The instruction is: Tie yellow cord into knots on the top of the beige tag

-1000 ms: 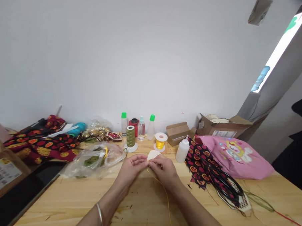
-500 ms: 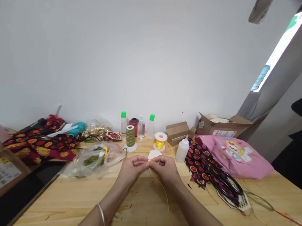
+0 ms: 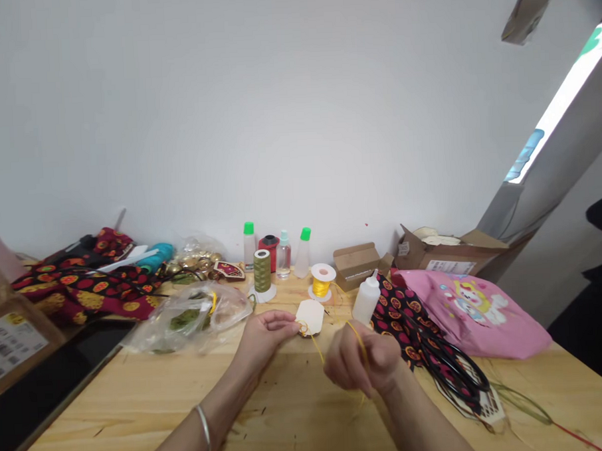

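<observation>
Left hand (image 3: pixel 275 329) pinching one white piece (image 3: pixel 309 317), one yellow cord (image 3: pixel 317 348) attached.

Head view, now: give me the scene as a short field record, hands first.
left hand: pinches near edge of pale flat piece
right hand: blurred, closed on yellow cord
cord: runs between both hands
behind piece: yellow spool, olive spool
right of piece: squeeze bottle, pink bag
left of piece: clear plastic bag
surface: wooden table

A slim silver bangle (image 3: pixel 205 427) circles the left wrist.
</observation>
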A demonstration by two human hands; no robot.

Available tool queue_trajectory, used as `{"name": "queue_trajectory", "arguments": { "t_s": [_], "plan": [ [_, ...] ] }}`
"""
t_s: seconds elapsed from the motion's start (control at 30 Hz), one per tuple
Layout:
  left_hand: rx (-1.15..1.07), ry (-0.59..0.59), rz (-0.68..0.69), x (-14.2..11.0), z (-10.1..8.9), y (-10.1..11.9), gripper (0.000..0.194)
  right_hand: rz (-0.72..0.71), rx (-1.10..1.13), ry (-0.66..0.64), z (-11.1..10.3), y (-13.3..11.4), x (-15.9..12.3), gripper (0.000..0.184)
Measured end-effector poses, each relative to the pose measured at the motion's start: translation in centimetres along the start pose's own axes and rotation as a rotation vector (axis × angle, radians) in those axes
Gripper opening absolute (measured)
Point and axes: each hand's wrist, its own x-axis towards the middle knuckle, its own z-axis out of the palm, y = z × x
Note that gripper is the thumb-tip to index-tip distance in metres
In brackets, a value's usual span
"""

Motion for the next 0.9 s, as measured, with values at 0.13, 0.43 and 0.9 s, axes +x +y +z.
{"name": "queue_trajectory", "arguments": {
  "t_s": [0.13, 0.43, 0.9],
  "plan": [
    [-0.008, 0.008, -0.011, 0.0, 0.0, 0.0, 0.025, 0.004, -0.245, 0.209, -1.3, 0.5, -0.5, 0.06],
    [-0.027, -0.019, 0.013, -0.1, 0.2, 0.1, 0.025, 0.029, -0.809, 0.649, 0.7, 2.5, 3.2, 0.03],
    [0.295, -0.106, 0.029, -0.3, 0.2, -0.5, 0.016, 0.008, -1.109, 0.449, 0.6, 3.1, 2.8, 0.021]
  ]
}}
